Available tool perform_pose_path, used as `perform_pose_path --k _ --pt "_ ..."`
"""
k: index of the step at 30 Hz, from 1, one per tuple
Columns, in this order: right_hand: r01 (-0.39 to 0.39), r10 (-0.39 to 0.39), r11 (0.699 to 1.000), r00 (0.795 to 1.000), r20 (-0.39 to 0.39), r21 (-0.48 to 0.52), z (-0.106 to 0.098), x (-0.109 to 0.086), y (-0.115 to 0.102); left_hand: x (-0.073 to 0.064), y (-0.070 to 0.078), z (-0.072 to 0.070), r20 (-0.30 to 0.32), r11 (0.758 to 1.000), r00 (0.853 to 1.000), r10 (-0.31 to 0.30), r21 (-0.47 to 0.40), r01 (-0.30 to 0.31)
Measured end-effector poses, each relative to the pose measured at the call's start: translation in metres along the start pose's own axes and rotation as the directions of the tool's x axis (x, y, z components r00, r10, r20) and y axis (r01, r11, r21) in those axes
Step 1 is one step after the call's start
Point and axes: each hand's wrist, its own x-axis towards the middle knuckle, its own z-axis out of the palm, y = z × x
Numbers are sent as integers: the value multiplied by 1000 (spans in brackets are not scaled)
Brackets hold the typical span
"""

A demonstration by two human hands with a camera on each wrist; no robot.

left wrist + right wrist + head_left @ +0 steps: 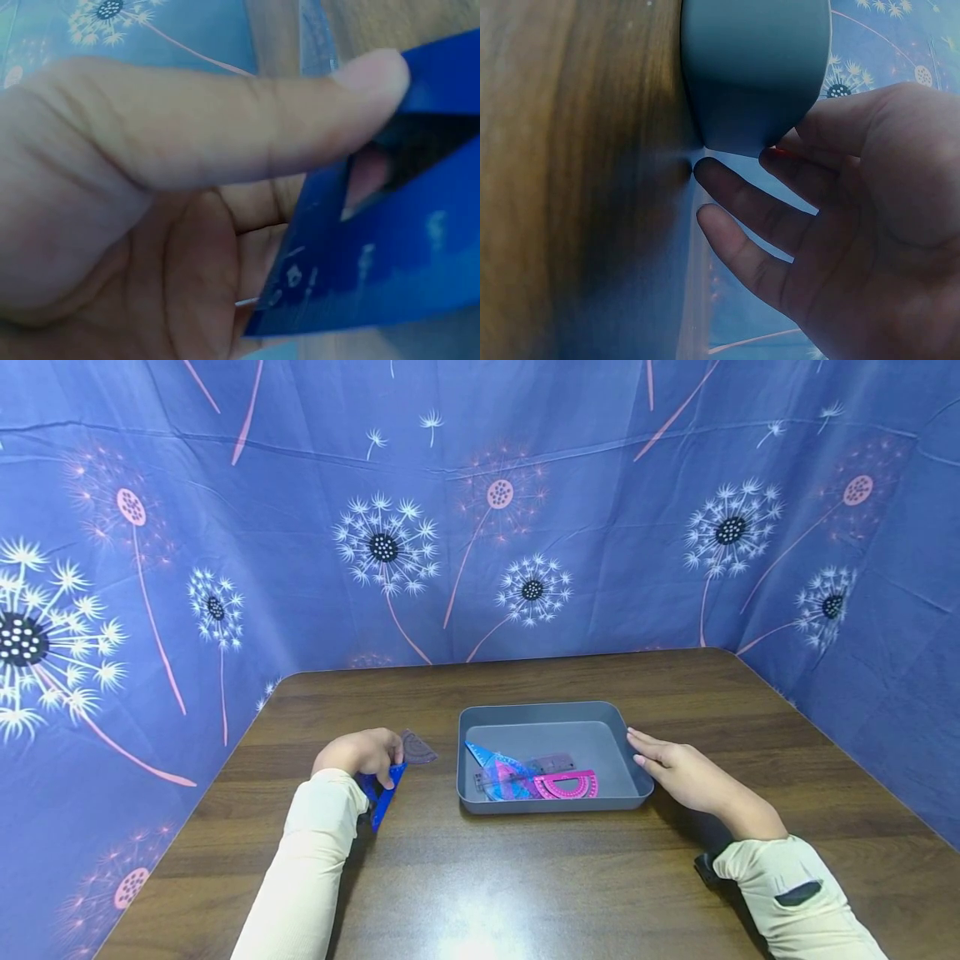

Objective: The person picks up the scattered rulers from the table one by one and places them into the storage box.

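Observation:
Left of the tray, my left hand [358, 753] pinches a dark blue set square [387, 798] between thumb and fingers. In the left wrist view the set square [390, 255] shows its triangular cutout and printed scale, with the thumb over its edge. Just beyond that hand lies a dark see-through protractor [417, 748] on the table. My right hand [678, 773], fingers extended, touches the right side of the grey tray [592, 737]. Inside the tray are a pink protractor [566, 787], a light blue set square [483, 755] and a smoky see-through ruler [553, 763], partly overlapping.
The brown wooden table [420, 885] has its far edge against a blue curtain [615, 552] with dandelion prints. The curtain also runs along the left and right sides.

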Motion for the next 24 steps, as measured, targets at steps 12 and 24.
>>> perform_pose_path --k 12,24 --pt "0 0 1000 1000 -2 9 1 -1 0 -14 5 -7 6 1000 1000 -5 12 5" --pt "3 -3 1000 1000 -6 -1 0 0 1 -21 11 -23 -126 993 985 114 10 -114"
